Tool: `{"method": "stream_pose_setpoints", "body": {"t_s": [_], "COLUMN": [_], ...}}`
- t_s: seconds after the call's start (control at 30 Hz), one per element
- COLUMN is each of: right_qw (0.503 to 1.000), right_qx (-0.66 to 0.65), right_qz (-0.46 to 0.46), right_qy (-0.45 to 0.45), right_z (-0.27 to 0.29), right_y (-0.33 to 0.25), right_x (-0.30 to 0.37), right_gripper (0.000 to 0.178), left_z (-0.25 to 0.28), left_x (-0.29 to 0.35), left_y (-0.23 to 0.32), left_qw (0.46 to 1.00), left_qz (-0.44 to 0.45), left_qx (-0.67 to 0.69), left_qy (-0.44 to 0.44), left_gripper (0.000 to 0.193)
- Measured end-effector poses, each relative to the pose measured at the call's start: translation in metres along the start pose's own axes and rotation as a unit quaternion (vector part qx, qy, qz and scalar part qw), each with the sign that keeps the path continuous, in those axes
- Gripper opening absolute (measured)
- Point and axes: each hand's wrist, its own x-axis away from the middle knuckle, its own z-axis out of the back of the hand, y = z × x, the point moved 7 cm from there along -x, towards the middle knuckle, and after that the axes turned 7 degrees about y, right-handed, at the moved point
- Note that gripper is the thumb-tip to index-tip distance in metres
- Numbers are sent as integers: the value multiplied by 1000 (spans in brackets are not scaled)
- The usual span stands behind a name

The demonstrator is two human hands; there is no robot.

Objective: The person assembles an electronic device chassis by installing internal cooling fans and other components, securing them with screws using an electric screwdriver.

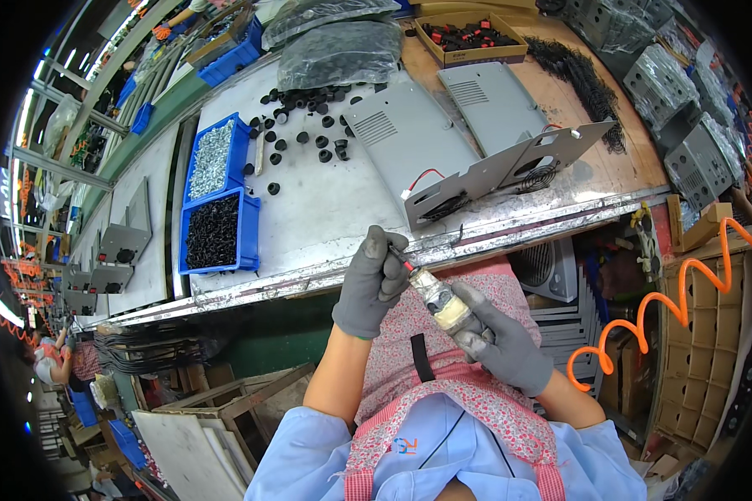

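In front of my body, my right hand (505, 338), in a grey glove, grips a power screwdriver (439, 301) with a thick body wrapped in pale tape. Its narrow front end, with a bit of red, points up and left toward my left hand (373, 282). That hand, gloved too, has its fingers closed at the tool's tip; any small part between them is too small to make out. Just beyond, at the bench edge, stands a grey metal panel (409, 134) with vent slots, a dark round fan and a red wire. A second grey panel (497, 100) stands beside it.
Two blue bins hold silver screws (212, 159) and black screws (212, 230) on the left. Loose black caps (313, 104) are scattered farther back. A carton (476, 54) of red and black parts and a bundle of black wires (581, 83) lie behind. An orange coiled hose (643, 309) hangs right.
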Motion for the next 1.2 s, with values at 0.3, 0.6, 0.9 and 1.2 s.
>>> {"method": "stream_pose_setpoints", "body": {"t_s": [0.3,0.6,0.9,1.2], "right_qw": [995,948,896,912], "right_qx": [-36,270,343,313], "right_qz": [-93,134,263,249], "right_qy": [-26,102,101,92], "right_z": [7,41,60,50], "right_y": [8,-9,-7,0], "right_x": [1,-27,-78,-88], "right_gripper": [61,68,65,65], "left_z": [-4,5,-52,-39], "left_x": [1,-13,-52,-70], "left_y": [14,28,40,34], "left_qw": [976,977,555,516], "left_qz": [-82,-72,-259,-251], "left_qx": [-199,-199,-770,-791], "left_qy": [23,-8,-182,-212], "left_gripper": [42,62,71,44]}}
